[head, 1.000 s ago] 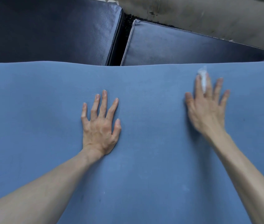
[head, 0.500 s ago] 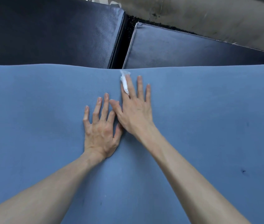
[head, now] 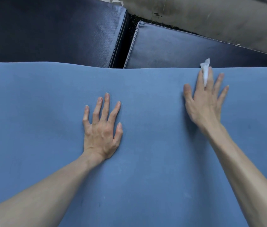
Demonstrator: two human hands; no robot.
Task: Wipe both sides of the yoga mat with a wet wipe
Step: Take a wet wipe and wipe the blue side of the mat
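Two hands flat on the blue yoga mat point(head: 146, 169), which fills the lower two-thirds of the head view, far edge running across just above the fingertips. Left hand point(head: 102, 128) sits near the middle of the mat, palm down, fingers straight and spread, holding nothing, just pressing the surface. Right hand point(head: 206, 102) is well apart from it, close to the mat's far edge, palm down with fingers extended and slightly blurred. White wet wipe point(head: 205, 72) is threaded between its index and middle fingers, one end sticking up past the fingertips and over the mat edge; most of the wipe is hidden under the hand. Beyond the mat: two dark padded cushions point(head: 55, 30), a narrow gap between them, then grey stained floor point(head: 211, 15) at top right.
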